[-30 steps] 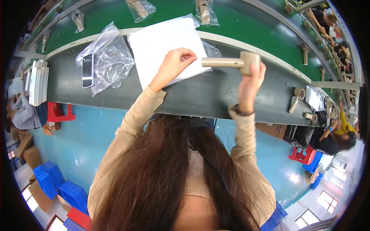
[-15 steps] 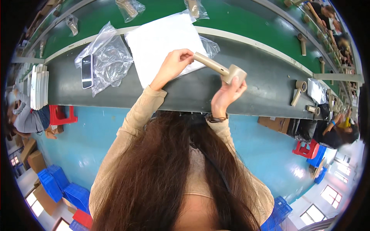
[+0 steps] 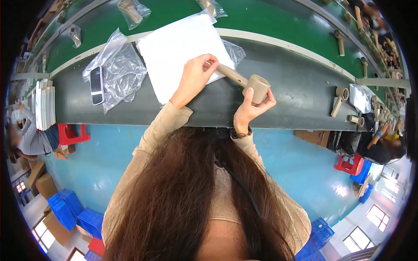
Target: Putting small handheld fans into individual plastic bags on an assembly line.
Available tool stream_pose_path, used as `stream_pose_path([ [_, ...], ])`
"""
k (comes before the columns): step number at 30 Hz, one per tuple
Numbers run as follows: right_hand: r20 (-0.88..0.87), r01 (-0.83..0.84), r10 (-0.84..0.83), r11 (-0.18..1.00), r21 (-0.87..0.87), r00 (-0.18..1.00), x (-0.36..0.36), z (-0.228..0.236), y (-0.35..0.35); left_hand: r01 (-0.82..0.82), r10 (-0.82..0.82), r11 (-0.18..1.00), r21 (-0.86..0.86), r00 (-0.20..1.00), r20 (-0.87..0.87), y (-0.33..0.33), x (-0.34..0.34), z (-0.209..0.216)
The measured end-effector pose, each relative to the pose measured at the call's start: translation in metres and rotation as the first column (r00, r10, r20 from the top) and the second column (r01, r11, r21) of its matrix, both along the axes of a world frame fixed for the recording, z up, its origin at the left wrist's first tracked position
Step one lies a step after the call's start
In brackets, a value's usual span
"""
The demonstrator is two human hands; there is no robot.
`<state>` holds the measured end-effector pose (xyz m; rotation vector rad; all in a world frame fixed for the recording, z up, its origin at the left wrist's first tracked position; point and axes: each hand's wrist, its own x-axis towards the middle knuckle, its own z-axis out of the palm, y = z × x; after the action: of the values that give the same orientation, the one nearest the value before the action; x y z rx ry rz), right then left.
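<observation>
Above the dark grey bench I hold a beige hair dryer (image 3: 257,90) in both hands. My right hand (image 3: 253,109) grips its thick round head from below, thumb on the near side. My left hand (image 3: 195,78) pinches the far end of the handle between thumb and fingertips. Under and beside my left hand lies a stack of white plastic bags or sheets (image 3: 180,48). To its left are crumpled clear plastic bags (image 3: 125,74), and a phone (image 3: 96,85) rests at their left edge.
Beyond the bench rail runs a green conveyor belt (image 3: 278,24) carrying bagged hair dryers (image 3: 130,12) and bare ones (image 3: 339,42). More dryers (image 3: 340,101) lie on the bench's right end. White boards (image 3: 45,104) stand at the left end. Co-workers sit on both sides.
The hair dryer has rolled in my hands and its head has shifted slightly left, its round end now turned more upward. Bagged dryers on the belt have slid left.
</observation>
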<state>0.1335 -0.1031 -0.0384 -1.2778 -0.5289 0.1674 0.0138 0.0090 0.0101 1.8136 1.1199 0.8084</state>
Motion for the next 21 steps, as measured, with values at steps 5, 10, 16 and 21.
stream_pose_path([
  [5, 0.195, -0.069, 0.051, 0.994, 0.085, 0.979, -0.005, 0.005, 0.022, 0.231, -0.182, 0.960, -0.160, 0.945, 0.272, -0.002, 0.004, 0.013],
  [10, 0.601, -0.353, 0.269, 0.935, 0.025, 0.753, 0.011, 0.027, 0.034, 0.189, -0.139, 0.975, -0.120, 0.930, 0.341, 0.009, -0.004, 0.020],
  [16, 0.199, -0.266, 0.221, 0.933, 0.243, 0.955, 0.008, 0.022, 0.035, 0.154, -0.105, 0.985, -0.081, 0.896, 0.431, 0.017, -0.012, 0.027],
  [21, 0.226, -0.268, 0.232, 0.953, 0.145, 0.946, -0.001, 0.020, 0.033, 0.573, -0.304, 0.787, -0.230, 0.684, 0.663, 0.007, -0.009, 0.037],
])
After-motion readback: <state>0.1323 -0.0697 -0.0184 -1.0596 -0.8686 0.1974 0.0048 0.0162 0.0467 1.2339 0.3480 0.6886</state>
